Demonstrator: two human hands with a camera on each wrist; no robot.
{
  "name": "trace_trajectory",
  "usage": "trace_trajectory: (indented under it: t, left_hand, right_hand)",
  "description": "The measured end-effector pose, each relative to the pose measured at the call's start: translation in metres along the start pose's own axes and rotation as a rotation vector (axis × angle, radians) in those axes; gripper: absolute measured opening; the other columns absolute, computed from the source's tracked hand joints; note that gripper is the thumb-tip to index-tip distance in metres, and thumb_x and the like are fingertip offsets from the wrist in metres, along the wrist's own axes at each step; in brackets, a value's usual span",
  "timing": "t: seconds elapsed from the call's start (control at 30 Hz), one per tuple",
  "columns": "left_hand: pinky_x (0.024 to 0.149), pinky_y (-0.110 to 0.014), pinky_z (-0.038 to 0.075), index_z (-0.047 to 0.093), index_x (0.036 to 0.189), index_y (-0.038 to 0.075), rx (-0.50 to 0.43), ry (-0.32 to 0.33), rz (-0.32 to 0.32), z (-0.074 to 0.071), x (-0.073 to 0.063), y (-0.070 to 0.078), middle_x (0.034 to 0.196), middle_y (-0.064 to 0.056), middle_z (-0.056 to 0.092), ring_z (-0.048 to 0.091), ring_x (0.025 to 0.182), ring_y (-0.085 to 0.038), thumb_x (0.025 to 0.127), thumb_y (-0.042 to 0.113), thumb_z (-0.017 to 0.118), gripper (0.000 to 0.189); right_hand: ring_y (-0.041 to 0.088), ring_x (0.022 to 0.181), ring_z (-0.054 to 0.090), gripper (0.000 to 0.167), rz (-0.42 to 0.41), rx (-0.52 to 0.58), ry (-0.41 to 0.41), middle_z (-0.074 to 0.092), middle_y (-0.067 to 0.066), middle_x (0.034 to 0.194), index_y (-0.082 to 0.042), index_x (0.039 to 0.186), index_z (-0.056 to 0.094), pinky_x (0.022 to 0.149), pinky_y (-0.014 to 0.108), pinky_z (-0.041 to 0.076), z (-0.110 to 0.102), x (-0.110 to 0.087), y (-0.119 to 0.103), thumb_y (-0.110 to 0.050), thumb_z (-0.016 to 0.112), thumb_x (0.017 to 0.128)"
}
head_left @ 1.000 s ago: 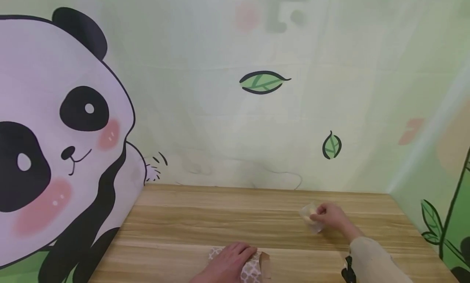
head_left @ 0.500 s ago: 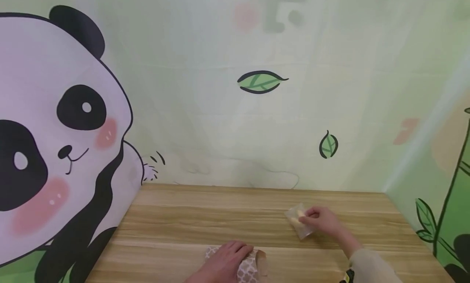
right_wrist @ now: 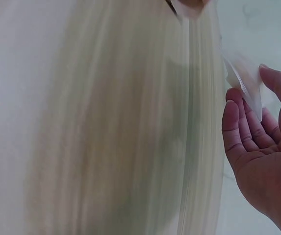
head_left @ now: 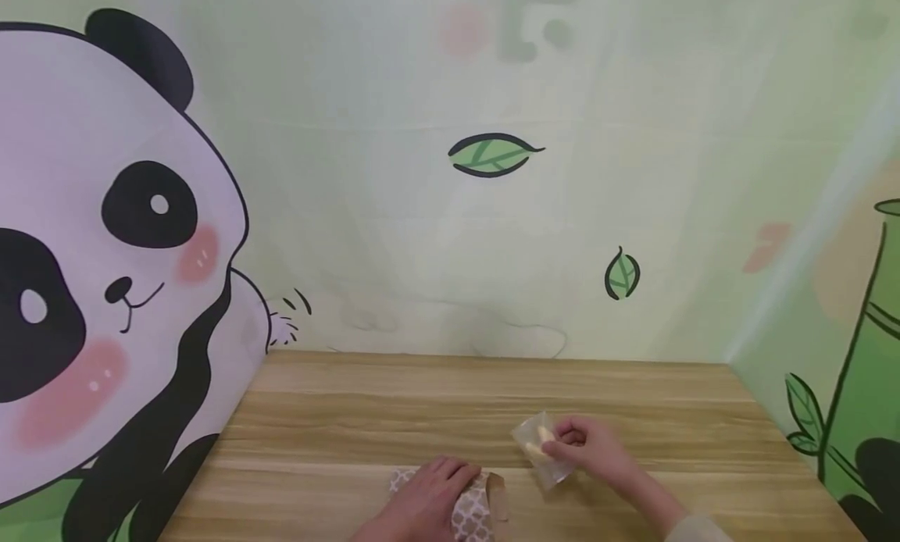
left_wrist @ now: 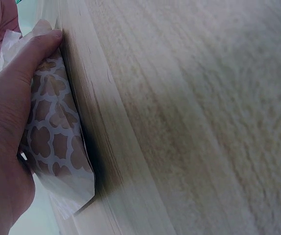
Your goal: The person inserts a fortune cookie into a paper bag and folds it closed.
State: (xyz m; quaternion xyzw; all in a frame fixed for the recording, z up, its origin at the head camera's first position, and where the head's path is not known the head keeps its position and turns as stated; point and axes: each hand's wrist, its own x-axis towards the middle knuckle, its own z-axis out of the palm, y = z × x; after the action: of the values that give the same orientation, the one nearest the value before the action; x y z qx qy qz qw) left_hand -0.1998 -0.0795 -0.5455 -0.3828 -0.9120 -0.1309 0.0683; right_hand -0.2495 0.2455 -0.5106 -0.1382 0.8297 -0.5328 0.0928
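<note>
A brown paper bag [head_left: 473,515] with a white lattice pattern lies on the table near the front. My left hand [head_left: 422,499] grips it from above and the left side, and the bag's brown mouth faces right. In the left wrist view the thumb lies across the patterned paper [left_wrist: 54,127]. Up and to the right, my right hand [head_left: 594,452] pinches a small clear packet [head_left: 544,468] with pale yellow pieces inside. The right wrist view shows the packet [right_wrist: 245,78] between thumb and fingers. The packet and the bag are apart.
The wooden table [head_left: 394,401] has a light striped grain. Behind it hangs a pale green backdrop [head_left: 394,237] with a printed panda [head_left: 162,292] at the left and leaves. Green printed plants [head_left: 805,413] fill the right side.
My right hand has moved left and nearer with the packet, closer to the bag. My left hand keeps its hold on the bag. The head view has shifted slightly.
</note>
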Motion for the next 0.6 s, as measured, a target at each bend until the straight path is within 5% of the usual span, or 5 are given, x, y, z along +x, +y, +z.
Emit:
trace_trajectory:
  t: [0.6]
  left_hand:
    - [0.107, -0.039, 0.052, 0.059, 0.145, 0.01, -0.022, 0.021, -0.023, 0.004, -0.001, 0.002, 0.135, -0.004, 0.064, 0.06, 0.126, -0.02, 0.074, 0.077, 0.083, 0.101]
  right_hand:
    - [0.009, 0.078, 0.068, 0.025, -0.074, 0.014, -0.162, 0.073, 0.006, 0.09, 0.004, 0.103, 0.07, 0.069, 0.022, 0.056, 0.03, -0.023, -0.002, -0.015, 0.083, 0.093]
